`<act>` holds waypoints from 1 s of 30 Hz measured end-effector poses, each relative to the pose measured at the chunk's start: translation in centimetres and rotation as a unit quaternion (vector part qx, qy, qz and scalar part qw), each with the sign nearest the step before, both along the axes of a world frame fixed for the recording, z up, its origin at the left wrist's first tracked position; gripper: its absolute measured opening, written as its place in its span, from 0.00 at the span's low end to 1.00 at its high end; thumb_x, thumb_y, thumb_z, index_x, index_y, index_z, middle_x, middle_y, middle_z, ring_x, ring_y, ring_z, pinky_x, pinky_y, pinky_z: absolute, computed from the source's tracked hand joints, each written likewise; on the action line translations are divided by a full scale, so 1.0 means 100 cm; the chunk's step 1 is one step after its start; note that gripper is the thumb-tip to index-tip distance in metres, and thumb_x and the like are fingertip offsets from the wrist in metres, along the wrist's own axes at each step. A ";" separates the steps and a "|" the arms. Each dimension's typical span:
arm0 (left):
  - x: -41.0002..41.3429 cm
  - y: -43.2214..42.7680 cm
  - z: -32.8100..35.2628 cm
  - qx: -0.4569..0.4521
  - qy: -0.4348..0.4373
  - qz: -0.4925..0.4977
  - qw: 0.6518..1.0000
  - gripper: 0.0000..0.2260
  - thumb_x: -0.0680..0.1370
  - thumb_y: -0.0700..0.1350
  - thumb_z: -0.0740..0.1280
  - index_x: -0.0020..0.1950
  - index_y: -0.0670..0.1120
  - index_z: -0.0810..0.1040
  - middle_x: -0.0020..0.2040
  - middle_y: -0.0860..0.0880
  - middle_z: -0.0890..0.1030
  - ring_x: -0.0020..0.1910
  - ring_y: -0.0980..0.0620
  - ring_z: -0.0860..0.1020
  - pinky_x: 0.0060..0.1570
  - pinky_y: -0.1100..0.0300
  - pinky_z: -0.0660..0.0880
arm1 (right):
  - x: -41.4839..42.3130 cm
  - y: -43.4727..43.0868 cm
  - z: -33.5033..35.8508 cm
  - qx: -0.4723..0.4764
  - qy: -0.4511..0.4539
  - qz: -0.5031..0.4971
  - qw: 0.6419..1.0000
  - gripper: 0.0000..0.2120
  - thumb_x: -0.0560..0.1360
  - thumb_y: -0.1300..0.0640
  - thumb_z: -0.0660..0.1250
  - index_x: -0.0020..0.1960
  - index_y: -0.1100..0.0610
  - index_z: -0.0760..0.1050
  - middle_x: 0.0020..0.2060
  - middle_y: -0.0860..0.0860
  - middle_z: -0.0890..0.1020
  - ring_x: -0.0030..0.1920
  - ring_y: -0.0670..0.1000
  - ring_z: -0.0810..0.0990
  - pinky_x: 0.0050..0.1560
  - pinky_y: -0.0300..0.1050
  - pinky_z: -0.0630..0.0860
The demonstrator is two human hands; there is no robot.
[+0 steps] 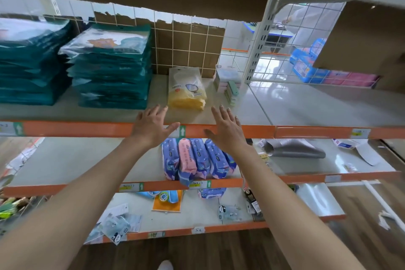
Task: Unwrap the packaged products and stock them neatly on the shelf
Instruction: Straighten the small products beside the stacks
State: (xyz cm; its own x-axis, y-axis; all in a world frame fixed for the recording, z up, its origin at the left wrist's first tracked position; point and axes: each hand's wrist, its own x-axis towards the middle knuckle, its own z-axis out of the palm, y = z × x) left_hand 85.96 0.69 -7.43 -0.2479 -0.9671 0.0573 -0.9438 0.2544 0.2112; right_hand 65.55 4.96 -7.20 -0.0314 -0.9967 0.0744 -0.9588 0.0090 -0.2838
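Both arms are reaching forward; the left hand (pixel 153 126) and right hand (pixel 226 128) are hovering empty with fingers spread wide, the yellow packs (pixel 186 90) just beyond them on the shelf (pixel 87 114).

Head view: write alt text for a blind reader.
An open left hand and open right hand reach over the orange-edged shelf toward a stack of yellow plastic packets. Two tall stacks of teal packets stand left of it.

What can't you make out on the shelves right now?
All head view:
- Left teal stack: cut by left edge, blurred.
- Yellow pack: print too blurred to read.
- Shelf labels: too small to read.
- Purple packs: rightmost partly behind the right arm.
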 end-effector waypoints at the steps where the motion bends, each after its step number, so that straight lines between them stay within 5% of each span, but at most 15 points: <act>1: -0.002 -0.005 -0.001 0.001 0.009 -0.002 1.000 0.33 0.77 0.64 0.53 0.77 0.47 0.52 0.77 0.46 0.54 0.75 0.47 0.53 0.72 0.50 0.52 | -0.002 -0.005 -0.001 -0.001 -0.016 0.000 1.000 0.37 0.77 0.46 0.62 0.77 0.53 0.44 0.77 0.53 0.48 0.76 0.55 0.45 0.74 0.53 0.47; 7: -0.011 -0.054 -0.004 0.045 0.074 -0.007 0.996 0.34 0.76 0.65 0.54 0.77 0.51 0.49 0.77 0.50 0.51 0.75 0.47 0.53 0.71 0.46 0.57 | -0.009 -0.055 -0.001 0.002 -0.140 0.009 0.990 0.46 0.71 0.44 0.69 0.77 0.55 0.45 0.76 0.54 0.53 0.76 0.55 0.51 0.73 0.53 0.55; 13: -0.024 -0.111 0.001 0.057 0.169 -0.011 0.984 0.33 0.77 0.61 0.57 0.77 0.48 0.52 0.77 0.49 0.52 0.75 0.49 0.52 0.71 0.49 0.55 | -0.009 -0.115 0.009 -0.001 -0.257 -0.006 0.966 0.42 0.73 0.45 0.69 0.77 0.56 0.49 0.75 0.52 0.56 0.74 0.52 0.56 0.70 0.48 0.57; 17: -0.033 -0.142 0.000 0.133 0.346 0.057 0.927 0.36 0.75 0.65 0.59 0.76 0.47 0.54 0.75 0.44 0.59 0.72 0.44 0.62 0.69 0.48 0.61 | -0.011 -0.148 0.004 0.020 -0.316 -0.021 0.948 0.41 0.74 0.49 0.69 0.77 0.57 0.48 0.75 0.54 0.56 0.75 0.52 0.55 0.70 0.46 0.56; 21: -0.042 -0.167 -0.001 0.151 0.420 0.122 0.887 0.33 0.77 0.59 0.61 0.76 0.49 0.53 0.75 0.44 0.59 0.69 0.42 0.65 0.63 0.52 0.67 | -0.014 -0.183 -0.001 0.059 -0.383 -0.046 0.921 0.41 0.73 0.52 0.70 0.77 0.57 0.48 0.75 0.57 0.57 0.74 0.55 0.57 0.72 0.50 0.59; 24: -0.046 -0.185 -0.004 0.186 0.466 0.160 0.850 0.40 0.70 0.62 0.67 0.76 0.52 0.52 0.73 0.45 0.63 0.67 0.42 0.68 0.65 0.46 0.67 | -0.014 -0.206 -0.004 0.081 -0.433 -0.049 0.896 0.41 0.74 0.53 0.70 0.77 0.57 0.47 0.75 0.57 0.57 0.74 0.55 0.58 0.71 0.52 0.61; 27: -0.051 -0.195 -0.005 0.177 0.464 0.165 0.852 0.31 0.77 0.52 0.65 0.76 0.50 0.55 0.71 0.45 0.66 0.66 0.44 0.69 0.63 0.51 0.68 | -0.011 -0.225 -0.007 0.093 -0.471 -0.048 0.876 0.41 0.74 0.54 0.69 0.77 0.57 0.46 0.75 0.56 0.56 0.74 0.55 0.58 0.69 0.48 0.62; 30: -0.059 -0.204 -0.002 0.176 0.513 0.141 0.828 0.23 0.77 0.43 0.65 0.72 0.47 0.63 0.62 0.46 0.73 0.52 0.50 0.74 0.47 0.59 0.72 | -0.007 -0.236 -0.009 0.106 -0.502 -0.058 0.857 0.42 0.75 0.56 0.69 0.77 0.58 0.44 0.74 0.57 0.59 0.71 0.55 0.64 0.58 0.42 0.70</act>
